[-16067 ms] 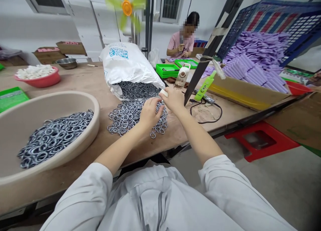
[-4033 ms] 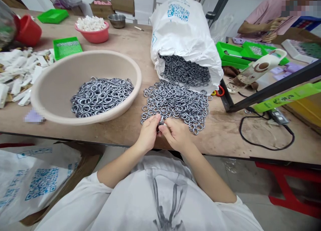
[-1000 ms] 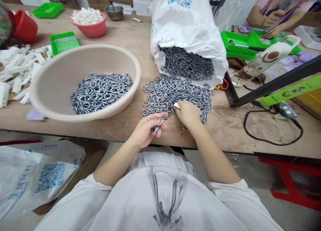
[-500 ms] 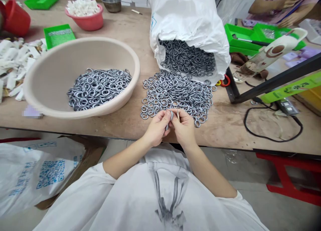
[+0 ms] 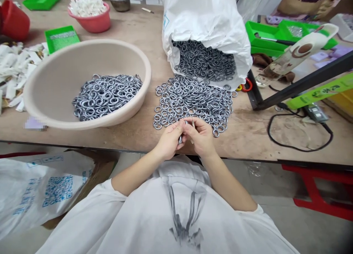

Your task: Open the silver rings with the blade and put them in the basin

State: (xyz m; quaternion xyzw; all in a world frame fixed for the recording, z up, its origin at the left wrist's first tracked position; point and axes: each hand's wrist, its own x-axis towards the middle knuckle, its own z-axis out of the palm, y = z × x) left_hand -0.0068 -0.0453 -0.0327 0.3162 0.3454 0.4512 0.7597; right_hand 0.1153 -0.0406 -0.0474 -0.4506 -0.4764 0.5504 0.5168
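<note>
My left hand (image 5: 171, 139) is closed on a grey ring (image 5: 180, 139), mostly hidden by its fingers. Pressed against it, my right hand (image 5: 202, 136) pinches a thin pointed metal tool (image 5: 193, 122), perhaps tweezers or a small blade; its kind is hard to make out. Both hands meet at the near edge of a loose pile of grey rings (image 5: 193, 97) on the table. Behind the pile, a white sack (image 5: 204, 22) lies with its mouth open, full of more rings. To the left stands a wide beige basin (image 5: 41, 88) holding a heap of the same rings (image 5: 107, 95).
A black metal bar (image 5: 303, 83) and a cable (image 5: 271, 136) lie to the right, near a bottle (image 5: 292, 55) and green trays (image 5: 261, 33). At left are white pieces (image 5: 13, 70), a green tray (image 5: 62, 38) and a red bowl (image 5: 91, 23). A co-worker's hand (image 5: 328, 5) shows far right.
My hands stay together, with the ring turned slightly and less of it showing between the fingers. The view has shifted a little. The co-worker's hands at the far right have moved.
</note>
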